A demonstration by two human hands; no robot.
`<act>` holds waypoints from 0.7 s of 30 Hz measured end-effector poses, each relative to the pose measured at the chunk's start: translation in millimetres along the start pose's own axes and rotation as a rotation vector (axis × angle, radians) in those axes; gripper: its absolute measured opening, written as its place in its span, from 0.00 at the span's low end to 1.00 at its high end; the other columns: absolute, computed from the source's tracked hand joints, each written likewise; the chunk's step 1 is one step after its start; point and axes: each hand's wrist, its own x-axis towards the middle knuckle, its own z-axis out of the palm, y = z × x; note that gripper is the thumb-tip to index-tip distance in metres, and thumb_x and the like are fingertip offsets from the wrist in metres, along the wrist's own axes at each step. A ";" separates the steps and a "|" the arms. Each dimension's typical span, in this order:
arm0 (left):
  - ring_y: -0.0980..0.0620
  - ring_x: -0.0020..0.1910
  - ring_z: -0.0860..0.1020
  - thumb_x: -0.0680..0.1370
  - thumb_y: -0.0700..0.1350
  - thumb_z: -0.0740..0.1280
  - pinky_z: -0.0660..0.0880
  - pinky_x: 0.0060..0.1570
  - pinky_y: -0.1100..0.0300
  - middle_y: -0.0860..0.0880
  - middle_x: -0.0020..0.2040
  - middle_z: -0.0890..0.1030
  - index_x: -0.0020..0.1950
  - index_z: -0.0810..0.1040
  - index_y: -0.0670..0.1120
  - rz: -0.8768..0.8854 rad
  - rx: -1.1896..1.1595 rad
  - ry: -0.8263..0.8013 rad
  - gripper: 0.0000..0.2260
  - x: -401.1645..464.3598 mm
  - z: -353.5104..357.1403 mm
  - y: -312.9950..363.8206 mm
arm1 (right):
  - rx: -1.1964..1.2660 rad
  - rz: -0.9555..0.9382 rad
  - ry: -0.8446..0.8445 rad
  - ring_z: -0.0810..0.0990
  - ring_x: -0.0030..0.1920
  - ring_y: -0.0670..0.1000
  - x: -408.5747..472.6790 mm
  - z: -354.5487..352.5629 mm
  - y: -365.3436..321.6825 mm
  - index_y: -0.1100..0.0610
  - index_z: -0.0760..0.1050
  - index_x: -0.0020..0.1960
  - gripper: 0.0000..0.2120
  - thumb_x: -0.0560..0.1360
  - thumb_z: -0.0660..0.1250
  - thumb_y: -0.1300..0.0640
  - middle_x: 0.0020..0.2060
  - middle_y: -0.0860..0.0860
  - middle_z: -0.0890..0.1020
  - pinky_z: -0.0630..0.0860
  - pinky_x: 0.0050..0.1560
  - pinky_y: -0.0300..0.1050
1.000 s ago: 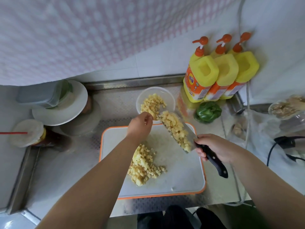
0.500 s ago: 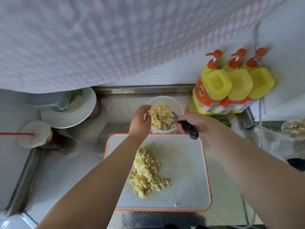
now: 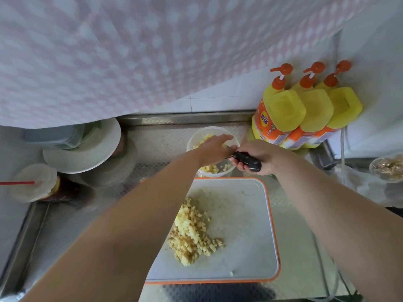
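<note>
My right hand [image 3: 258,156] grips the black handle of a knife [image 3: 248,161] at the right rim of a clear plastic bowl [image 3: 197,138]; the blade is hidden behind my left hand. My left hand [image 3: 214,149] reaches flat over the bowl with straight fingers, covering most of the yellow diced pieces inside. A white cutting board with an orange rim [image 3: 246,227] lies in front of the bowl. A heap of diced yellow pieces [image 3: 193,234] sits on its left part.
Three yellow pump bottles [image 3: 305,110] stand at the back right. Stacked white plates with a lidded box [image 3: 85,147] sit at the back left, and a lidded cup with a red straw [image 3: 36,182] at the far left. A small dish [image 3: 389,168] lies at the right edge.
The knife carried diced pieces from the board to the bowl and emptied there. My left hand went from beside the bowl to flat over it. The camera view shifted closer and to the left.
</note>
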 end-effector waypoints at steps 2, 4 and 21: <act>0.46 0.78 0.56 0.84 0.56 0.57 0.53 0.76 0.46 0.49 0.79 0.61 0.79 0.60 0.52 0.002 0.077 -0.004 0.24 2.0 1.9 -1.1 | 0.013 -0.034 0.002 0.75 0.20 0.46 -3.6 0.9 3.6 0.64 0.67 0.56 0.08 0.82 0.51 0.64 0.35 0.56 0.72 0.68 0.19 0.33; 0.47 0.79 0.55 0.84 0.56 0.56 0.52 0.76 0.47 0.49 0.79 0.60 0.79 0.60 0.52 -0.004 0.088 0.002 0.24 5.0 2.4 -3.7 | 0.009 -0.065 0.013 0.74 0.20 0.45 -7.0 1.5 5.4 0.64 0.67 0.55 0.07 0.82 0.52 0.64 0.35 0.56 0.72 0.68 0.19 0.33; 0.49 0.78 0.56 0.84 0.55 0.56 0.49 0.76 0.51 0.51 0.78 0.64 0.76 0.67 0.54 0.079 0.037 0.291 0.20 23.5 21.4 -16.8 | -0.118 -0.107 0.075 0.72 0.18 0.45 -33.0 10.6 10.6 0.62 0.65 0.51 0.03 0.81 0.55 0.62 0.33 0.55 0.70 0.64 0.17 0.32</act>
